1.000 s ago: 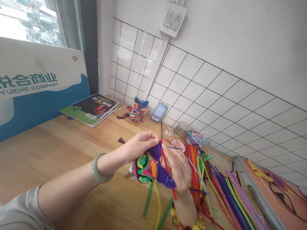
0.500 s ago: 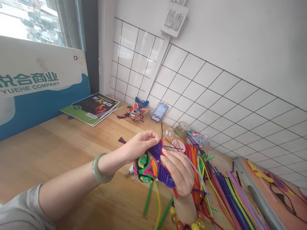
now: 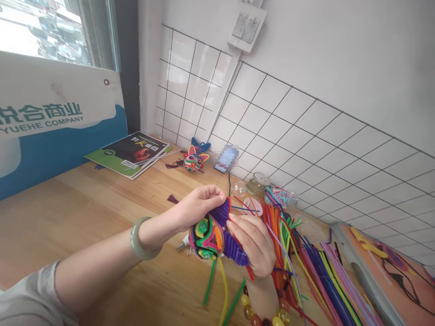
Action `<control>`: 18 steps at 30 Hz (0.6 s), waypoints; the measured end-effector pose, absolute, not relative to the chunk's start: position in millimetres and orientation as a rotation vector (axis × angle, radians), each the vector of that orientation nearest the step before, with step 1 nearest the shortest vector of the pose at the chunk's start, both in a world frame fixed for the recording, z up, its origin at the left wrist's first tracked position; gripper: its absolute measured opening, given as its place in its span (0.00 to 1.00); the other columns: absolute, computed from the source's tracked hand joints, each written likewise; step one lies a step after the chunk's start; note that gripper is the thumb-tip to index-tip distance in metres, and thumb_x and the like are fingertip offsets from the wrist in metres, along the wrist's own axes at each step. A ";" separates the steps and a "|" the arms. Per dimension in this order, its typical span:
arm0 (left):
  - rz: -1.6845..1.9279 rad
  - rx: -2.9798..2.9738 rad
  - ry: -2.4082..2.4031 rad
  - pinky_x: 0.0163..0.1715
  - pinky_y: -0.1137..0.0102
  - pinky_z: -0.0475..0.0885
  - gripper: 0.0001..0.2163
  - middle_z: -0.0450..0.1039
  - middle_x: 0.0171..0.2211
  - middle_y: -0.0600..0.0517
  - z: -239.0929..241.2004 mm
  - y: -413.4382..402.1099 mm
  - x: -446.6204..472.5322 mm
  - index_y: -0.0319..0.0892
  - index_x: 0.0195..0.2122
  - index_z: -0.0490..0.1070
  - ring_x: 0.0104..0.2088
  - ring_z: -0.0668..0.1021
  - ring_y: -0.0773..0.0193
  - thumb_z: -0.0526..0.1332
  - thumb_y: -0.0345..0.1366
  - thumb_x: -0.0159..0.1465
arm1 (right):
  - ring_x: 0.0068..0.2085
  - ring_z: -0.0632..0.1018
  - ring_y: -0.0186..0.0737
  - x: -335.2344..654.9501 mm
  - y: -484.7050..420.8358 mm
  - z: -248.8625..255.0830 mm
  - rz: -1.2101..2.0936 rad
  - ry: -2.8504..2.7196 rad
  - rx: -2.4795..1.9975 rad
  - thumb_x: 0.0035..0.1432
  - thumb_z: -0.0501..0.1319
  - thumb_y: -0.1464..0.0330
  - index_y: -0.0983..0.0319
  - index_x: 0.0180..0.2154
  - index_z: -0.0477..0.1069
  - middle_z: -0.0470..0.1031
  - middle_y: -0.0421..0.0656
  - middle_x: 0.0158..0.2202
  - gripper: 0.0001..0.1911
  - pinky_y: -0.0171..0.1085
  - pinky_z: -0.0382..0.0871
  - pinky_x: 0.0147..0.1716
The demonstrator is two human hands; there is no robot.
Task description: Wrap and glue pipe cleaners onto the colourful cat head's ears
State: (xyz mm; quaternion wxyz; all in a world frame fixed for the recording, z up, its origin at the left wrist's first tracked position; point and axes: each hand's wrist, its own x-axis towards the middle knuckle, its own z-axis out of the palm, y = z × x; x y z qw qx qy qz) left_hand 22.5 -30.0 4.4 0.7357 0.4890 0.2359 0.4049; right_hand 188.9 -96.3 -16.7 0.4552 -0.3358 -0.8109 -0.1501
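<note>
Right fingers point(image 3: 247, 230) lowered, wooden table point(image 3: 74, 213), gridded wall point(image 3: 288, 131)

A hand could pass low over the surface point(image 3: 84, 199) between the booklets point(image 3: 125, 156) and the left arm point(image 3: 102, 262). On the right, loose pipe cleaners point(image 3: 326, 267) crowd the way beside the right hand point(image 3: 253, 244). Beyond the hands, a clear dome point(image 3: 239, 188) and lidded jar point(image 3: 255, 184) stand before the gridded wall point(image 3: 326, 59), which bounds the far side.
</note>
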 end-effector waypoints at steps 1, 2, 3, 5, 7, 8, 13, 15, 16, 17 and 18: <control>0.890 1.070 0.520 0.26 0.76 0.63 0.12 0.67 0.24 0.56 4.7 -30.1 22.6 0.37 0.30 0.63 0.23 0.68 0.74 0.61 0.42 0.56 | 0.44 0.74 0.45 189.0 -96.2 -16.3 -0.366 -2.010 -0.823 0.57 0.56 0.74 0.61 0.47 0.70 0.75 0.47 0.43 0.15 0.47 0.73 0.39; 0.890 1.066 0.522 0.26 0.76 0.63 0.12 0.67 0.24 0.56 5.1 -30.1 22.7 0.37 0.30 0.63 0.23 0.68 0.74 0.61 0.41 0.56 | 0.44 0.74 0.45 189.1 -96.2 -15.9 -0.364 -2.019 -0.819 0.58 0.56 0.73 0.61 0.47 0.70 0.75 0.48 0.44 0.15 0.47 0.72 0.39; 0.891 1.065 0.524 0.26 0.76 0.63 0.11 0.67 0.24 0.56 5.4 -30.1 22.7 0.37 0.30 0.63 0.23 0.68 0.74 0.61 0.41 0.56 | 0.44 0.73 0.46 189.3 -96.2 -15.6 -0.360 -2.031 -0.819 0.57 0.56 0.73 0.61 0.48 0.70 0.74 0.48 0.44 0.16 0.47 0.72 0.39; 0.889 1.064 0.524 0.26 0.76 0.62 0.11 0.67 0.24 0.56 5.9 -30.1 22.9 0.37 0.30 0.63 0.24 0.68 0.74 0.61 0.40 0.57 | 0.45 0.73 0.46 189.9 -96.3 -15.8 -0.355 -2.041 -0.819 0.57 0.56 0.74 0.62 0.48 0.70 0.74 0.48 0.44 0.16 0.47 0.72 0.39; 0.886 1.062 0.523 0.26 0.76 0.62 0.11 0.67 0.24 0.56 6.1 -30.1 23.1 0.37 0.30 0.63 0.24 0.68 0.74 0.60 0.40 0.57 | 0.45 0.73 0.46 190.6 -96.3 -17.0 -0.355 -2.040 -0.821 0.57 0.56 0.74 0.61 0.48 0.69 0.74 0.48 0.44 0.17 0.48 0.72 0.40; 0.885 1.060 0.523 0.26 0.76 0.62 0.10 0.67 0.23 0.56 6.2 -30.1 23.2 0.37 0.30 0.63 0.24 0.68 0.74 0.60 0.39 0.57 | 0.45 0.73 0.46 191.0 -96.3 -17.8 -0.356 -2.038 -0.822 0.57 0.56 0.74 0.61 0.49 0.69 0.74 0.48 0.44 0.17 0.48 0.72 0.40; 0.885 1.046 0.526 0.26 0.77 0.62 0.10 0.66 0.23 0.57 7.1 -30.5 23.2 0.37 0.29 0.63 0.22 0.67 0.75 0.60 0.39 0.58 | 0.45 0.73 0.46 191.0 -95.4 -19.4 -0.357 -2.039 -0.815 0.57 0.55 0.75 0.61 0.49 0.69 0.74 0.48 0.45 0.17 0.48 0.71 0.40; 0.883 1.042 0.527 0.25 0.77 0.62 0.10 0.66 0.22 0.57 7.4 -30.5 23.2 0.37 0.29 0.63 0.22 0.67 0.75 0.60 0.39 0.57 | 0.45 0.73 0.46 190.4 -94.7 -18.7 -0.359 -2.037 -0.807 0.57 0.55 0.75 0.61 0.49 0.69 0.74 0.48 0.45 0.17 0.48 0.71 0.40; 0.881 1.040 0.527 0.25 0.77 0.62 0.10 0.66 0.23 0.56 7.5 -30.5 23.2 0.37 0.29 0.63 0.22 0.67 0.75 0.60 0.39 0.57 | 0.45 0.72 0.46 190.2 -94.3 -18.3 -0.359 -2.036 -0.804 0.57 0.56 0.75 0.61 0.49 0.69 0.74 0.48 0.44 0.17 0.48 0.71 0.40; 0.880 1.037 0.526 0.26 0.77 0.63 0.10 0.67 0.23 0.56 7.6 -30.4 23.3 0.37 0.29 0.63 0.22 0.68 0.75 0.60 0.39 0.57 | 0.45 0.72 0.46 190.0 -93.9 -18.1 -0.357 -2.035 -0.803 0.57 0.56 0.75 0.61 0.49 0.69 0.74 0.48 0.44 0.17 0.48 0.71 0.40; 0.879 1.032 0.524 0.26 0.77 0.63 0.10 0.67 0.23 0.56 7.6 -30.4 23.4 0.37 0.29 0.63 0.22 0.68 0.75 0.60 0.38 0.57 | 0.45 0.72 0.46 189.9 -93.5 -18.0 -0.353 -2.032 -0.805 0.57 0.56 0.75 0.61 0.48 0.70 0.74 0.48 0.44 0.17 0.48 0.71 0.40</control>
